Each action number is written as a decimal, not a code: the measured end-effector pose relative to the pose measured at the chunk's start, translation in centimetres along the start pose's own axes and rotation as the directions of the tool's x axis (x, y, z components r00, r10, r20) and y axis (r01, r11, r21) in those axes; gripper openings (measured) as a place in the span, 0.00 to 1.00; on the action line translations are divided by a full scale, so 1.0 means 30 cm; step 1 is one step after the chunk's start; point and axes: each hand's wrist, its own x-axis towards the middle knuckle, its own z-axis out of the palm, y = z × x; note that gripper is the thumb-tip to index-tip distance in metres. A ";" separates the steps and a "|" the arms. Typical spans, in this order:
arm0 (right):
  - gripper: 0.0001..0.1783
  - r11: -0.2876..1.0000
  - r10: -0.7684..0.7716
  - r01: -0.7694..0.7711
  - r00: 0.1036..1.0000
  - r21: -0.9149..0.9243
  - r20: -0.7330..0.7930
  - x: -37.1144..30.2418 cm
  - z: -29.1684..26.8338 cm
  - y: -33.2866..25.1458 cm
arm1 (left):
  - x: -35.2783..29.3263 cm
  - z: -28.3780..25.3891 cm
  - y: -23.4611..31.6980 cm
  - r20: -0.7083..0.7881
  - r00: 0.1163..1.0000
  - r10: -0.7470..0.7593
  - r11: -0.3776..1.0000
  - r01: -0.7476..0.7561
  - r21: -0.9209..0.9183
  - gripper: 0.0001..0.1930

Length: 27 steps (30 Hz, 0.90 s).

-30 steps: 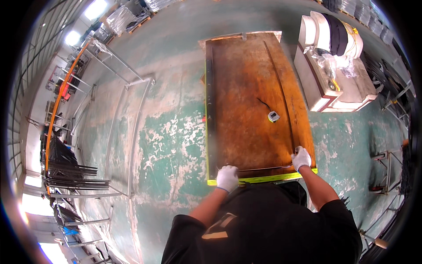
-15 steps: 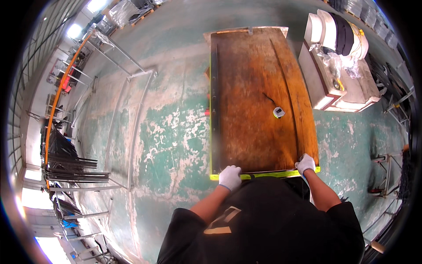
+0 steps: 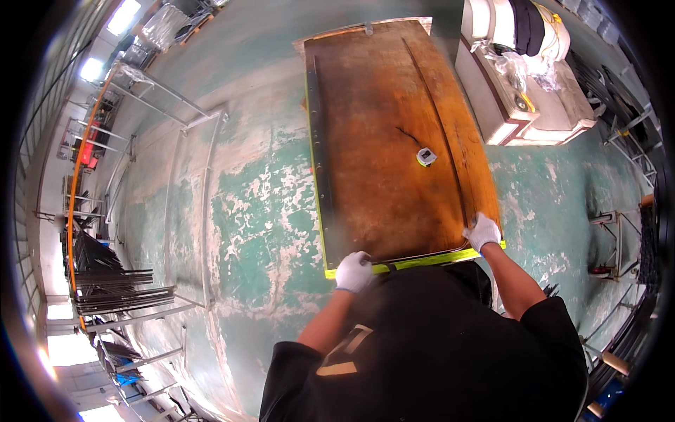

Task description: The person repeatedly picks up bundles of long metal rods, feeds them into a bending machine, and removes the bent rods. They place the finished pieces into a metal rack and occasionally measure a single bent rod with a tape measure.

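A worn brown wooden table stretches away in front of me, with yellow-green trim along its front and left edges. On it lies a long thin dark rod, bent near the front right corner and running on along the front edge. My right hand, in a white knit glove, is closed on the rod at that bend. At the front left corner my left hand, gloved alike, has its fingers curled round the rod's near end, which they partly hide. A tape measure rests left of the rod's long side, beside a small dark strip.
A cream upholstered seat piled with cushions and plastic wrap stands right of the table. Dark bars hang on a metal rack at the left. Another metal frame stands on the right. The green floor paint is peeling.
The view has shifted, so the table sits further left and higher. My right hand has moved slightly up from the front edge and turned at the rod's bend; my left stays at the front left corner.
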 end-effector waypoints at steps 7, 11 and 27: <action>0.36 0.898 -0.434 0.432 0.849 -0.078 -0.302 0.263 -0.018 -0.325 | -0.078 -0.030 0.006 -0.025 0.983 -0.179 0.858 0.144 -0.494 0.11; 0.34 0.876 -0.457 0.478 0.779 -0.063 -0.430 0.422 0.061 -0.496 | -0.116 -0.172 0.150 -0.066 0.974 -0.218 0.775 0.132 -0.618 0.12; 0.27 0.766 -0.607 0.362 0.681 0.532 0.410 -0.486 0.327 -1.132 | 0.006 -0.720 -0.263 0.180 0.924 0.338 0.871 -0.235 -0.432 0.38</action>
